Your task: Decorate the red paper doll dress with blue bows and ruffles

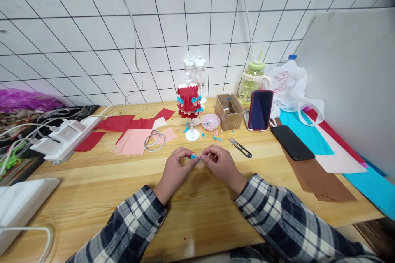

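Observation:
Between my two hands, just above the wooden table, is a small piece of blue and pink crepe paper [194, 156]. My left hand [179, 165] pinches its left side between thumb and fingertips. At its right end my right hand [220, 163] is closed in a pinch too. Behind them stands a miniature dress form [191, 133] wearing a red ruffled dress [187, 98] with blue and pink bows. A pink bowl [210, 128] of small beads sits beside it. Thread snips [240, 148] lie to the right of my right hand.
At left lie red paper [115, 123], pink paper [133, 141], a coiled cable [155, 140] and a power strip [66, 139]. Toward the right are a cardboard box [231, 118], a propped phone [261, 110], a drink bottle [247, 90], a black phone [292, 142] and brown paper [321, 181].

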A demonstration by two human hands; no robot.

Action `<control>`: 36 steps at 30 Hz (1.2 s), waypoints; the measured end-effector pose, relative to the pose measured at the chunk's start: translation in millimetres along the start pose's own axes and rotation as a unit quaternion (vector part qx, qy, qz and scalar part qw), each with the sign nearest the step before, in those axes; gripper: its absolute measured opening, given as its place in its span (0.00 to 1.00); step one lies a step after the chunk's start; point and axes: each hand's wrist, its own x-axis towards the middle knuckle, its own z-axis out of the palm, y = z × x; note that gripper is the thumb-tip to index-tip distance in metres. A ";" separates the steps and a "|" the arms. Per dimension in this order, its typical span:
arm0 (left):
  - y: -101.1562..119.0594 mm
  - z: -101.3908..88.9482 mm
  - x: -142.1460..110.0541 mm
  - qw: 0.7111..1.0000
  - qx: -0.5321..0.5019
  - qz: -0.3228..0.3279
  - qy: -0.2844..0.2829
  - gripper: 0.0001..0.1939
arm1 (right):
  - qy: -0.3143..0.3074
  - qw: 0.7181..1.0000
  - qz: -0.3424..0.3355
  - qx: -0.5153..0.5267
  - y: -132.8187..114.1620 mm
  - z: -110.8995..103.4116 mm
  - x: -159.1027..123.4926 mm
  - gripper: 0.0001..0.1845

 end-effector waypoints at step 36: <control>-5.4 1.5 -0.1 0.991 0.088 0.037 -0.094 0.09 | -0.041 0.990 -0.092 -0.094 4.9 -4.3 3.6 0.02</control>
